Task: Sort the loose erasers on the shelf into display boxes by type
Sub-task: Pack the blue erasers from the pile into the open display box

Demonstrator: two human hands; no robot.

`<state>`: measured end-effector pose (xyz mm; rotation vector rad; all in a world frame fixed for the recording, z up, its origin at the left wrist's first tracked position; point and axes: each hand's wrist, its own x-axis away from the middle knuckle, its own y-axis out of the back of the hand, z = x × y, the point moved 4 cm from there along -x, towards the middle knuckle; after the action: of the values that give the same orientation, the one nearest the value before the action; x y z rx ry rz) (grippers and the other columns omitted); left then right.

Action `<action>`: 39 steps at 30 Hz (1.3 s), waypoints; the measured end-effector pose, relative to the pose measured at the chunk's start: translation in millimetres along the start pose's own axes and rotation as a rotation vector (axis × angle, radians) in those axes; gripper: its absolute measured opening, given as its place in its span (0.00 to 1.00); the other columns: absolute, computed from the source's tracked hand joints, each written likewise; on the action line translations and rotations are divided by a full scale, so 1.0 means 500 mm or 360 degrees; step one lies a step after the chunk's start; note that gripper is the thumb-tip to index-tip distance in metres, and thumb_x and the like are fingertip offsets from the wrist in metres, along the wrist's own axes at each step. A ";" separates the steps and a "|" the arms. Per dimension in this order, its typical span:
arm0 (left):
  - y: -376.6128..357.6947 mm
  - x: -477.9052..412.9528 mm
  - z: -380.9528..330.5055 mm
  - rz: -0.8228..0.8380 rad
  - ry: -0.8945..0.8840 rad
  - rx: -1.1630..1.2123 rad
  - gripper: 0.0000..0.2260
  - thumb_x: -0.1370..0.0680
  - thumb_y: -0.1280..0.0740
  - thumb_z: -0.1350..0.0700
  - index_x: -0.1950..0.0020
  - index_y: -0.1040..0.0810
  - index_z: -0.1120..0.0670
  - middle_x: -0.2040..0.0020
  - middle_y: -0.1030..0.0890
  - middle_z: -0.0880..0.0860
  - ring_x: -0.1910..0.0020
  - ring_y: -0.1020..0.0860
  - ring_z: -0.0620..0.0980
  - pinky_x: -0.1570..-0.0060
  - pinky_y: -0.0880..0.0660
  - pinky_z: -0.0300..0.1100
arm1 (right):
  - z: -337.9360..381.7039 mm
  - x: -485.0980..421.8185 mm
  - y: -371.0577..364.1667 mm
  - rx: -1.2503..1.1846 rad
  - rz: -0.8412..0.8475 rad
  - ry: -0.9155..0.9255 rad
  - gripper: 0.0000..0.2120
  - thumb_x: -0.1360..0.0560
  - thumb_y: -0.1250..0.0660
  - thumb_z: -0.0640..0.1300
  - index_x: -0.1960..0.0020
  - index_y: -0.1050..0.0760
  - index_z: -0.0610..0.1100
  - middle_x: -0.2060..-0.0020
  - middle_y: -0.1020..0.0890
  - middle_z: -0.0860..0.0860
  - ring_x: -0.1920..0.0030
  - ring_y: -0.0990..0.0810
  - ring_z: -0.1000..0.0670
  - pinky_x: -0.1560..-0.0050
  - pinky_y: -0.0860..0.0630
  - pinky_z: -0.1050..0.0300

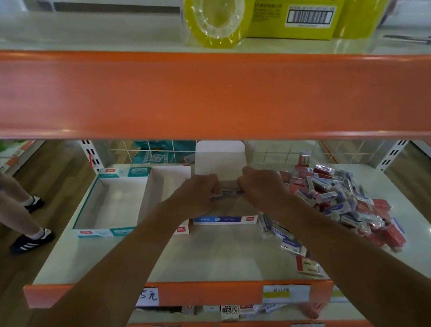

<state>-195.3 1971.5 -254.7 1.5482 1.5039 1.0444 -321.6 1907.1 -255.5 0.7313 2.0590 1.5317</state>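
Both my hands reach over a blue-fronted display box in the middle of the shelf. My left hand and my right hand each pinch one end of a short row of blue-and-white erasers held between them above that box. A heap of loose erasers, red ones and blue-and-white ones, lies to the right. A teal-edged display box stands at the left with nothing in it. Between the two boxes sits a white box with a red label.
An orange shelf edge crosses just above my hands. The lower shelf's orange lip carries price tags. A person's legs stand at the left on the wooden floor. Yellow tape rolls sit on the upper shelf.
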 end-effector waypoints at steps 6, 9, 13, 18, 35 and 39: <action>-0.003 0.001 -0.002 -0.0163 -0.0014 -0.0178 0.09 0.23 0.32 0.54 0.44 0.25 0.54 0.49 0.20 0.53 0.56 0.24 0.49 0.52 0.27 0.39 | -0.002 0.000 -0.013 -0.0074 -0.0086 0.0006 0.09 0.24 0.35 0.39 0.45 0.22 0.42 0.54 0.24 0.46 0.55 0.21 0.44 0.63 0.35 0.57; 0.000 -0.004 0.007 -0.0255 -0.0029 -0.0284 0.09 0.23 0.32 0.51 0.45 0.21 0.52 0.49 0.21 0.53 0.51 0.23 0.51 0.49 0.25 0.42 | -0.003 -0.001 -0.016 -0.0090 -0.0090 -0.0007 0.09 0.23 0.36 0.39 0.44 0.22 0.43 0.54 0.24 0.46 0.56 0.21 0.44 0.63 0.35 0.57; 0.001 -0.007 0.016 -0.0272 -0.0054 -0.0520 0.10 0.23 0.34 0.48 0.47 0.18 0.50 0.49 0.23 0.52 0.47 0.28 0.51 0.47 0.27 0.43 | -0.005 -0.003 -0.021 -0.0101 -0.0096 -0.0008 0.08 0.24 0.35 0.40 0.45 0.22 0.43 0.55 0.24 0.47 0.57 0.21 0.44 0.63 0.35 0.57; -0.004 -0.008 0.024 -0.0247 -0.0030 -0.0614 0.09 0.24 0.32 0.50 0.47 0.20 0.51 0.51 0.20 0.52 0.51 0.25 0.50 0.47 0.27 0.44 | -0.006 -0.001 -0.024 -0.0144 -0.0108 0.0005 0.09 0.22 0.37 0.43 0.44 0.22 0.43 0.54 0.25 0.46 0.57 0.21 0.45 0.63 0.36 0.58; -0.008 -0.018 0.021 -0.0286 0.0088 -0.0335 0.10 0.24 0.33 0.49 0.52 0.21 0.55 0.54 0.20 0.53 0.55 0.24 0.49 0.48 0.24 0.44 | -0.010 0.005 -0.031 -0.0151 -0.0078 0.0066 0.10 0.24 0.33 0.42 0.44 0.22 0.44 0.55 0.24 0.47 0.58 0.21 0.46 0.61 0.26 0.54; -0.005 -0.014 0.019 -0.0297 0.0102 -0.0347 0.09 0.23 0.33 0.50 0.51 0.21 0.55 0.53 0.20 0.53 0.56 0.24 0.49 0.48 0.24 0.44 | -0.010 0.008 -0.030 -0.0203 -0.0105 0.0074 0.09 0.23 0.36 0.41 0.44 0.23 0.41 0.55 0.24 0.46 0.57 0.22 0.45 0.61 0.29 0.55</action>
<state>-187.7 1964.7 -261.1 1.2108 1.4911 1.1169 -329.9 1902.4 -268.8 0.5796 1.9766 1.6393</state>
